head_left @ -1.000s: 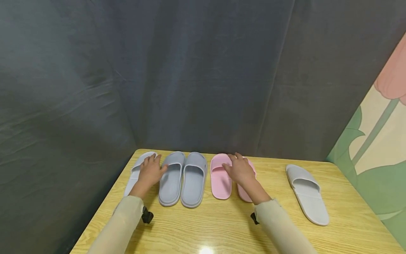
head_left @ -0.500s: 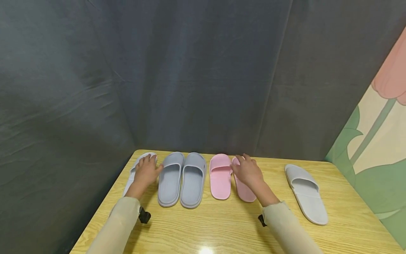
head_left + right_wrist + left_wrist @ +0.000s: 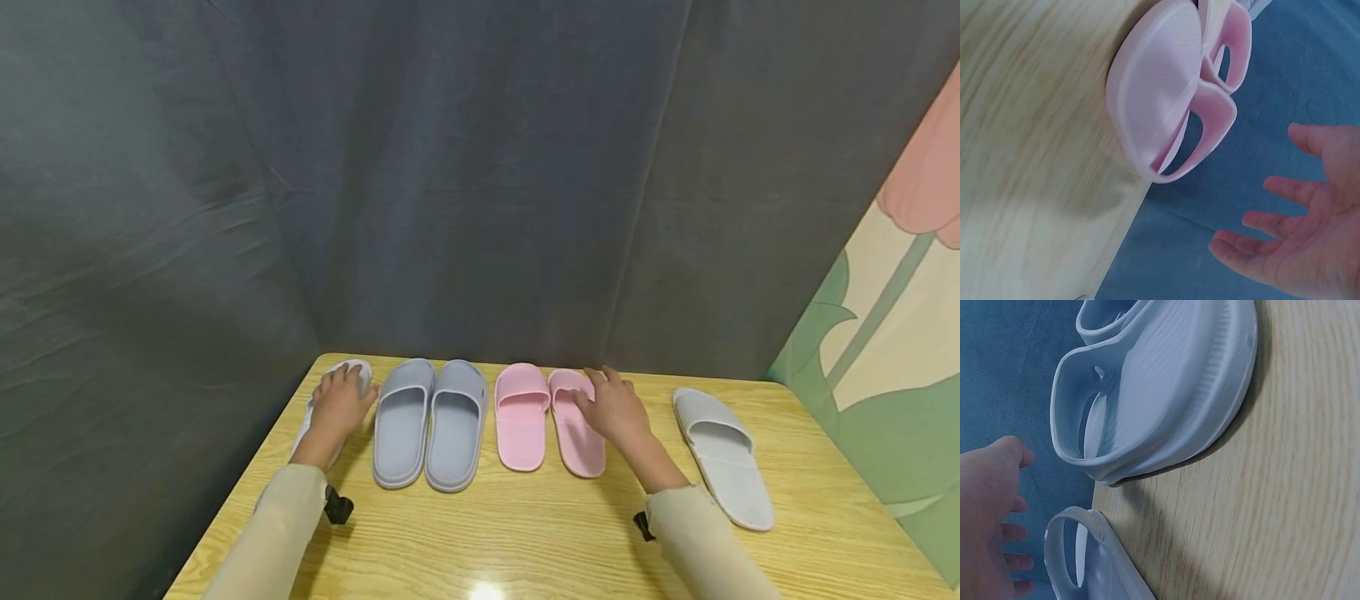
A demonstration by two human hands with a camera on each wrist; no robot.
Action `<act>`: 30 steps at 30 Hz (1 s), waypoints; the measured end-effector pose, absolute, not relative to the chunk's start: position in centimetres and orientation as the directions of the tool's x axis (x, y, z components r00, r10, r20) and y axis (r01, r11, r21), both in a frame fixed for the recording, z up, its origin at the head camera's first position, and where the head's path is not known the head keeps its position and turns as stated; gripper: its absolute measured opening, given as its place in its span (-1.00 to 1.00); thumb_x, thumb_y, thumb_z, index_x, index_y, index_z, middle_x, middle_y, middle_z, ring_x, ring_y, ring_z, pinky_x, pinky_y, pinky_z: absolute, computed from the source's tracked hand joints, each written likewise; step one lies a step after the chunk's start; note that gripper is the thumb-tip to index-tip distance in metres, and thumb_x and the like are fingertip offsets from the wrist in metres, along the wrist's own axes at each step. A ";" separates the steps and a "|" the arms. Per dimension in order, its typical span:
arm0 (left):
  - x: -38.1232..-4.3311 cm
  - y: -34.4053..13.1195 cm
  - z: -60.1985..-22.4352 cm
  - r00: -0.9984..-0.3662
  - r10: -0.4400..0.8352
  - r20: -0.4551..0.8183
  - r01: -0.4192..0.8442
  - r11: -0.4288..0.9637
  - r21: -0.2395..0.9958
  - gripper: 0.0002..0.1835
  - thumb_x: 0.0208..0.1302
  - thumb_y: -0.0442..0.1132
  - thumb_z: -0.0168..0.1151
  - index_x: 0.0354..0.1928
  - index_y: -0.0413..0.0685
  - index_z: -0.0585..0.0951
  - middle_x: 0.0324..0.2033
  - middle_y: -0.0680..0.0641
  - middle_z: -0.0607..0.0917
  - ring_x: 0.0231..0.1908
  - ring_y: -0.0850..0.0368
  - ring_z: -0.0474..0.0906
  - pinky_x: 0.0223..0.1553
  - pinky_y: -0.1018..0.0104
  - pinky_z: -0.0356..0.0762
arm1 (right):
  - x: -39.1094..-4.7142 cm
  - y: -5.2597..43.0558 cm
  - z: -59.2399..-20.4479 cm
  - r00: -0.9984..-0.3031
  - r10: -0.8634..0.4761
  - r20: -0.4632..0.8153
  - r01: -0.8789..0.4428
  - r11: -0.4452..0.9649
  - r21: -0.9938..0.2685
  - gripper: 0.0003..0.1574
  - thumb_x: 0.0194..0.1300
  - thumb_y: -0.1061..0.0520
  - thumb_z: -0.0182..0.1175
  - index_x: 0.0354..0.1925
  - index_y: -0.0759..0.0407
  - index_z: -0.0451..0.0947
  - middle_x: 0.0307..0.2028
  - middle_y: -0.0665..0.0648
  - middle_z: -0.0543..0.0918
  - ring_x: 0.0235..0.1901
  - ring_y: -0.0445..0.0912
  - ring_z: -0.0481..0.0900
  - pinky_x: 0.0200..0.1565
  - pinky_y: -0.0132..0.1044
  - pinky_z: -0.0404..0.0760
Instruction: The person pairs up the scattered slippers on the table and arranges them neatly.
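Note:
My left hand (image 3: 339, 407) hovers over the white slipper (image 3: 363, 372) at the table's left end and hides much of it. Its fingers are spread and hold nothing, as the left wrist view confirms. Just right of it lies a pair of grey-blue slippers, the left one (image 3: 401, 437) beside the right one (image 3: 455, 437). Near the pink slippers, my right hand (image 3: 617, 408) hangs with loosely bent, empty fingers. Closest to it is the right pink slipper (image 3: 579, 446), slightly angled; the left pink slipper (image 3: 521, 433) stands beside it. In the right wrist view the hand is apart from the pink slipper (image 3: 1154, 81).
A single light grey slipper (image 3: 731, 471) lies tilted on the right side of the wooden table (image 3: 487, 533). Dark cloth (image 3: 480, 183) hangs behind and along the left. A wall painted with a flower (image 3: 900, 350) stands at the right.
My right hand has moved rightward, off the pink slippers, uncovering the right one. My left hand has drifted slightly left over the white slipper. The slippers look unmoved.

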State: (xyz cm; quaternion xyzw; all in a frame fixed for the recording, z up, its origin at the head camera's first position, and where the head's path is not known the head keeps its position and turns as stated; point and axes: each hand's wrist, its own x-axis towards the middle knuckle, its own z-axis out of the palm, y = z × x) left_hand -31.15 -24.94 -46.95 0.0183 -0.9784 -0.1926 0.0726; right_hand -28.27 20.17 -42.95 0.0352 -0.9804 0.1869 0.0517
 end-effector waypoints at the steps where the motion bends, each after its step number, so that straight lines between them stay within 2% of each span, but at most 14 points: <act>1: -31.1 -25.0 -46.9 -0.989 -0.067 0.132 -0.011 0.923 0.384 -0.27 0.49 0.09 0.05 0.48 -0.26 0.26 0.47 -0.42 0.18 0.45 -0.45 0.02 0.37 -0.41 -0.03 | -28.2 20.4 -42.9 -0.993 -0.045 0.112 -0.083 0.929 -0.359 -0.25 0.45 -0.10 0.09 0.42 0.30 0.33 0.41 0.53 0.23 0.29 0.52 0.29 0.13 0.39 0.44; 12: -30.9 -25.4 -46.9 -0.987 -0.088 0.131 -0.029 0.917 0.399 -0.29 0.50 0.04 0.08 0.49 -0.26 0.25 0.46 -0.45 0.17 0.44 -0.47 0.02 0.37 -0.41 -0.03 | -27.7 22.9 -43.1 -0.995 -0.002 0.100 -0.037 0.937 -0.347 -0.22 0.45 -0.13 0.12 0.41 0.34 0.33 0.39 0.58 0.22 0.26 0.56 0.30 0.09 0.40 0.46; 20: -30.7 -25.8 -47.0 -0.987 -0.093 0.131 -0.030 0.909 0.415 -0.29 0.49 0.03 0.09 0.48 -0.29 0.25 0.46 -0.48 0.14 0.44 -0.50 -0.02 0.37 -0.43 -0.07 | -27.2 24.6 -43.0 -0.994 -0.020 0.104 -0.054 0.941 -0.335 -0.22 0.49 -0.12 0.09 0.39 0.41 0.32 0.36 0.65 0.22 0.23 0.62 0.29 0.17 0.40 0.37; 30: -30.9 -26.2 -47.5 -0.984 -0.107 0.143 -0.037 0.906 0.421 -0.29 0.45 0.00 0.13 0.45 -0.32 0.28 0.44 -0.50 0.14 0.43 -0.51 -0.01 0.35 -0.43 -0.04 | -26.5 26.9 -43.4 -0.998 0.032 0.057 0.011 0.943 -0.333 -0.17 0.50 -0.17 0.04 0.44 0.39 0.25 0.39 0.63 0.16 0.24 0.64 0.23 0.10 0.45 0.39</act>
